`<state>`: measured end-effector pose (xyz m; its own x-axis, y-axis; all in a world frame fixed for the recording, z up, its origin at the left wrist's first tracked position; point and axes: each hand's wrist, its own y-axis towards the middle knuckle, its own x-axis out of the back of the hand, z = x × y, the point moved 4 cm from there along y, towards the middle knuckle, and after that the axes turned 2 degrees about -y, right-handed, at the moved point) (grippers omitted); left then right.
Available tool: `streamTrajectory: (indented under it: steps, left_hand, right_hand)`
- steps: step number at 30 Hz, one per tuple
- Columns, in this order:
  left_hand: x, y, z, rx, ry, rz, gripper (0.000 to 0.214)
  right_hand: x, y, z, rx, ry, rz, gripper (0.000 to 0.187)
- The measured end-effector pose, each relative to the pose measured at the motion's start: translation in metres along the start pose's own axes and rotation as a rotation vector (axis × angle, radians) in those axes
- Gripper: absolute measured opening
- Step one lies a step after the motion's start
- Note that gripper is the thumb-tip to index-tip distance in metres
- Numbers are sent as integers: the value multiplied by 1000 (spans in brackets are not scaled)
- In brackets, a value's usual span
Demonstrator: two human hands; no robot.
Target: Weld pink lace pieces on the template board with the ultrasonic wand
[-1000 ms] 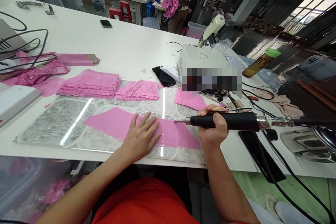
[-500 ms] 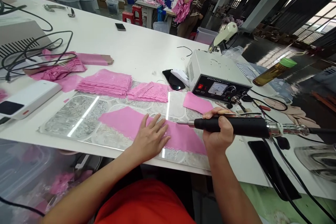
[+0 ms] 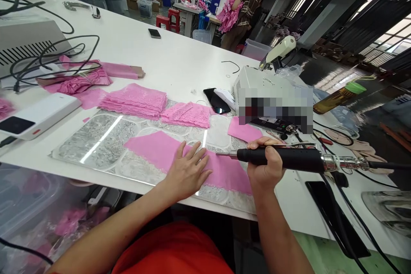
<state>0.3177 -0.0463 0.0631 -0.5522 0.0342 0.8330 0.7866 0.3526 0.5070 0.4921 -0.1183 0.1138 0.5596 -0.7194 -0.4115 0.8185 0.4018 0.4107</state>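
left hand (image 3: 188,171): palm down, fingers spread, pressing on the cloth (image 3: 147,147); grasps nothing.
right hand (image 3: 266,165): closed round the black grip of the tool (image 3: 292,158), thumb on the near side.
tool: held nearly level, metal tip (image 3: 226,153) pointing left, at the far edge of the cloth, just beside the left fingers; cannot tell if tip touches.
cloth: one pink piece, laid lengthwise on the mat (image 3: 96,147), right end close by the right wrist.
mat: glossy, patterned, along the near edge of the table (image 3: 183,68).
stacks: big pink pile (image 3: 133,100) beyond the cloth, smaller pile (image 3: 186,114) just right of it; both over the mat's far edge.
scrap (image 3: 244,129): small pink piece between the smaller pile and the right hand, in front of the box (image 3: 269,85).
box: pale top, front partly blurred out.
far right: bottle (image 3: 337,98) with green cap, tilted.
far left: white device (image 3: 48,113), pink heap (image 3: 80,81) under loose cable.
background: co-worker (image 3: 247,8), standing, with pink bundle (image 3: 230,13).
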Motion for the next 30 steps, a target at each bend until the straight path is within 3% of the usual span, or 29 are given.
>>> streamTrajectory:
  steps: [5,13,19,30]
  left_hand:
    - [3,2,-1,-9,8,-13,27]
    - [37,-24,-11,-128,-85,-72,25]
    - [31,-45,-8,-152,-134,8,30]
    - [29,-45,-7,-135,-138,16,29]
  right_hand:
    - [0,0,0,-15,0,-9,6]
    - [-12,-6,9,-62,44,16,10]
    - [-23,-16,-2,-124,59,54,10]
    - [-25,-17,-8,-148,83,56,9]
